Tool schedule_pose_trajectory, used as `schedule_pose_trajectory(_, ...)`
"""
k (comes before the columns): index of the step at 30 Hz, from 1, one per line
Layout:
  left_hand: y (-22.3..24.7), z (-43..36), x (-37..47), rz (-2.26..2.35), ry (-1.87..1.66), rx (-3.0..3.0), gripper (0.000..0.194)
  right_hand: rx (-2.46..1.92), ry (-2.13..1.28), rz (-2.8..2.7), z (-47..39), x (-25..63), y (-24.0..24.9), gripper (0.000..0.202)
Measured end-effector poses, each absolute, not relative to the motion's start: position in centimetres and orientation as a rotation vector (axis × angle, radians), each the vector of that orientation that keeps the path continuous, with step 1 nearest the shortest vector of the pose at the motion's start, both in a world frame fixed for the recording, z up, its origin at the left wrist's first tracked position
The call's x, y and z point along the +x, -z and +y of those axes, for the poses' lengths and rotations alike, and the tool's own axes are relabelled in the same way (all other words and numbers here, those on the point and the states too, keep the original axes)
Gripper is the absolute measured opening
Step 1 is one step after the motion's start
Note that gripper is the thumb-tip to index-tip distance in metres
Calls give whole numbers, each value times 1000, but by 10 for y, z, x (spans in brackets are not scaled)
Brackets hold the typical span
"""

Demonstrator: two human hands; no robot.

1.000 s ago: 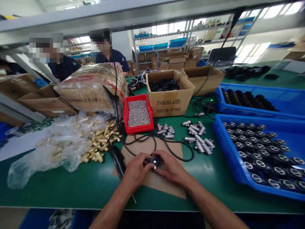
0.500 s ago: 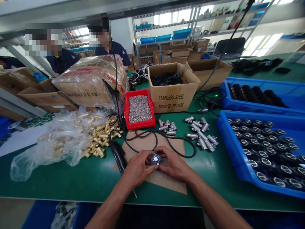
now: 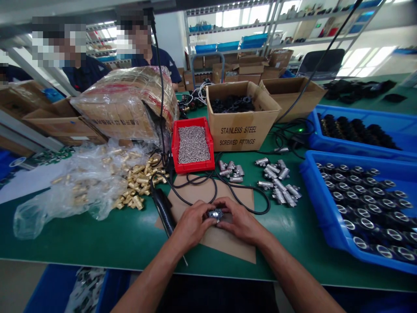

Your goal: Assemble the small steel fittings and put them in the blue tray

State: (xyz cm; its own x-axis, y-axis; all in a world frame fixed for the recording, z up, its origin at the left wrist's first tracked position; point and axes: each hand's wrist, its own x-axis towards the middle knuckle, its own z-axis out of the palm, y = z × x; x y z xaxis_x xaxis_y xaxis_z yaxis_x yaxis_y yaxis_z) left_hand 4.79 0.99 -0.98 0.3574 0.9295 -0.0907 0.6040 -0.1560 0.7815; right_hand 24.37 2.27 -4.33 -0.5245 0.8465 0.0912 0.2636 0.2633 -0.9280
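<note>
A small dark metal part [image 3: 215, 214] with a bright centre is held between both hands over a brown cardboard sheet [image 3: 233, 248]. My left hand [image 3: 194, 222] grips it from the left, fingers curled round it. From the right, my right hand [image 3: 236, 221] has its thumb and fingers closed on the same part. A black corded tool [image 3: 163, 212] lies just left of my left hand. Beyond the hands stands a red bin [image 3: 193, 145] of small metal balls. Silver fittings [image 3: 278, 180] lie in loose groups to the right of the bin.
Brass fittings [image 3: 135, 187] and plastic bags [image 3: 81, 187] cover the left. Blue trays [image 3: 321, 221] of black parts stand at the right. Behind are cardboard boxes [image 3: 239, 126] and two people [image 3: 156, 61]. A black cable [image 3: 241, 204] loops beyond the hands.
The camera view has shifted slightly. The part between the hands appears tilted differently, its face less round to view. Both hands still hold it.
</note>
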Motion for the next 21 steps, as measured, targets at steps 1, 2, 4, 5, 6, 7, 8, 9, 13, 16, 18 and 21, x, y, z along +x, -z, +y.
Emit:
schedule_pose_trajectory(1,10,10,48,1338,-544,1860,25,-991,-1261,-1937,23,243,43,50)
schedule_pose_trajectory(2,11,9,48,1338,-546,1858,25,-980,-1268,-1935,23,243,43,50)
schedule_pose_trajectory(4,11,9,48,1336,-550,1855,25,-969,-1281,-1933,23,243,43,49)
schedule_pose_trajectory(5,12,9,48,1336,-553,1855,26,-968,-1287,-1933,23,243,43,50)
schedule_pose_trajectory(6,12,8,47,1335,-559,1856,26,-970,-1293,-1934,23,243,43,50)
schedule_pose_trajectory(7,13,8,47,1331,-566,1859,26,-973,-1297,-1936,23,243,43,50)
schedule_pose_trajectory(8,13,8,47,1324,-573,1865,26,-977,-1299,-1937,23,243,43,50)
schedule_pose_trajectory(9,14,7,47,1317,-578,1871,26,-978,-1302,-1936,24,243,43,50)
schedule_pose_trajectory(13,17,6,46,1344,-575,1872,25,-990,-1307,-1929,24,241,43,49)
schedule_pose_trajectory(16,20,6,46,1361,-571,1871,26,-1001,-1300,-1933,23,240,46,51)
schedule_pose_trajectory(18,21,6,45,1360,-575,1870,27,-1002,-1298,-1929,22,240,47,50)
schedule_pose_trajectory(21,21,6,44,1360,-584,1860,25,-971,-1347,-1951,25,245,42,50)
